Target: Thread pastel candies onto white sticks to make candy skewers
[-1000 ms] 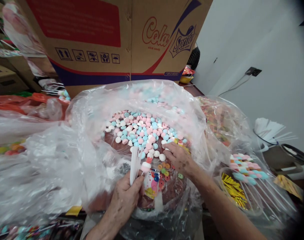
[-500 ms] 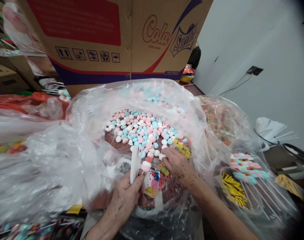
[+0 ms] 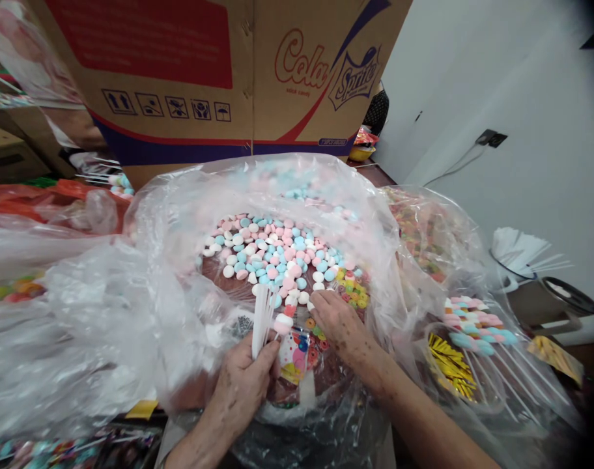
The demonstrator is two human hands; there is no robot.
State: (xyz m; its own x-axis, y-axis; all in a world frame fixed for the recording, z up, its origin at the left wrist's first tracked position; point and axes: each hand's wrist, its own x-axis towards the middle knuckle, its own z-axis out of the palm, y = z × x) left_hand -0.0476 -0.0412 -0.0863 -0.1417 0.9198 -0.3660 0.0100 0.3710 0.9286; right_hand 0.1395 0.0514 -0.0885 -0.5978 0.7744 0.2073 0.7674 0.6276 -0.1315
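My left hand (image 3: 245, 384) grips a bunch of white sticks (image 3: 262, 317) upright at the near edge of a big clear plastic bag (image 3: 180, 215). One stick carries a pink-and-white candy (image 3: 282, 323) at its tip. My right hand (image 3: 337, 324) rests palm down inside the bag, its fingertips on a white candy (image 3: 311, 303) at the near rim of a heap of pink, blue and white candies (image 3: 272, 251). Small ring-shaped multicoloured candies (image 3: 353, 288) lie just beyond that hand.
A large Cola Sprite cardboard box (image 3: 204, 71) stands behind the bag. Crumpled plastic bags (image 3: 57, 326) fill the left side. At the right, finished candy skewers (image 3: 475, 322), gold twist ties (image 3: 446, 368) and a holder of white sticks (image 3: 519, 251) stand by the wall.
My right hand has slid left and nearer, from the ring candies toward the stick bunch, fingertips now on a white candy. My left hand has stayed put with the sticks.
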